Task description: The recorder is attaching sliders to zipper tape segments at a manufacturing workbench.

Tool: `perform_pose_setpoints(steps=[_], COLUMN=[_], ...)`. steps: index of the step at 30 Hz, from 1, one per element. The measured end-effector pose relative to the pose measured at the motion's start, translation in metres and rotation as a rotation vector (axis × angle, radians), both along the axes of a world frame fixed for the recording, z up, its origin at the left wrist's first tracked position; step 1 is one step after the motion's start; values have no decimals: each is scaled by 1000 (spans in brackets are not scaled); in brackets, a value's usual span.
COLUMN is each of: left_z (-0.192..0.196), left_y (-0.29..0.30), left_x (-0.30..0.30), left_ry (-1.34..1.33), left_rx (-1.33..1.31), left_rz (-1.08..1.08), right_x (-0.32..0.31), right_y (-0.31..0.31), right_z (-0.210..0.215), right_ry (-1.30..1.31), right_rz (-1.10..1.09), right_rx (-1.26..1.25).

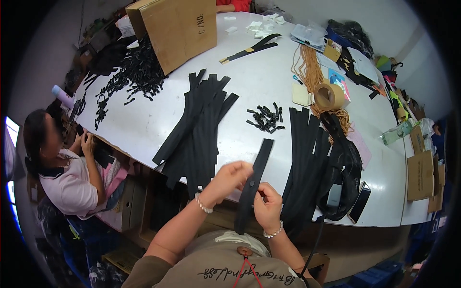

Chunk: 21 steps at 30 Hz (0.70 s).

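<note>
With the left hand (229, 176) and the right hand (267, 204) both closed on the black strip (253, 185) above the worktop (144, 120) edge, it seems best to keep it taut while working its small fastener.

The strip (253, 185) stands between the left hand (230, 177) and the right hand (268, 207), its upper end reaching past both over the table (144, 120). Left of the left hand lies a pile of strips (199, 127); right of the right hand lies a second pile (305, 158), with a bag (343, 177) and a phone (360, 202) farther right. Beyond the hands lies a heap of small clips (265, 117) (between the two piles). Far behind stands a cardboard box (177, 29).
</note>
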State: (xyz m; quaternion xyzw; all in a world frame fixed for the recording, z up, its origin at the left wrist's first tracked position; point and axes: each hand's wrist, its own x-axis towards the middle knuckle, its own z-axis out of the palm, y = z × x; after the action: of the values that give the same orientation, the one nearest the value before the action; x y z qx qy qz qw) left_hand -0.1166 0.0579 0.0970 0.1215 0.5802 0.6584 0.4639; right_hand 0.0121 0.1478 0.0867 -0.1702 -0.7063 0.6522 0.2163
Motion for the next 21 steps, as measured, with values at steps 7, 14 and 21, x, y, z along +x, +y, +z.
perform_pose_setpoints(steps=[7, 14, 21], left_z=[39, 42, -12], left_y=[-24, -35, -46], left_x=[-26, -161, -173], left_ry=[427, 810, 1089], left_rx=[-13, -279, -458], left_rz=[320, 451, 537], right_x=[-11, -27, -46], right_y=[19, 113, 135], right_z=[24, 0, -20], right_ry=[26, -161, -610], right_rz=[-22, -467, -574], right_rx=[146, 901, 967])
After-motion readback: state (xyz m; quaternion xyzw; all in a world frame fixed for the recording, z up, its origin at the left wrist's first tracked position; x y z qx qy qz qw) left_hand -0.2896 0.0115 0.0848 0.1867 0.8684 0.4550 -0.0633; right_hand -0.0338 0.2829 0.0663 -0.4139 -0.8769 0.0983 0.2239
